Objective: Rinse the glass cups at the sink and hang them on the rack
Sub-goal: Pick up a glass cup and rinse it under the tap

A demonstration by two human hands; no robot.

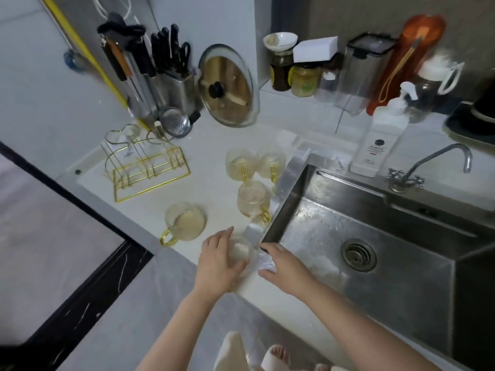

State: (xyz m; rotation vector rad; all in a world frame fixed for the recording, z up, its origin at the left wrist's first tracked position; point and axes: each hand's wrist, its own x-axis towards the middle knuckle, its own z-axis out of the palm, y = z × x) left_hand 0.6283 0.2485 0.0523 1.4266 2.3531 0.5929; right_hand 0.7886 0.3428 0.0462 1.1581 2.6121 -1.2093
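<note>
Two bare hands meet at the white counter's edge: the left hand [218, 263] grips a clear ribbed glass cup [240, 251], while the right hand [285, 269] rests spread, fingers straight, on the stainless steel sink [401, 277] rim. Four matching gold-handled cups [253, 202] stand near a gold wire rack [150, 170].

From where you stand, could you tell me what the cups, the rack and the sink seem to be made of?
Cups: clear textured glass with amber handles, see-through. Rack: thin gold-coloured wire, probably coated metal. Sink: brushed stainless steel by its dull grey sheen.
</note>
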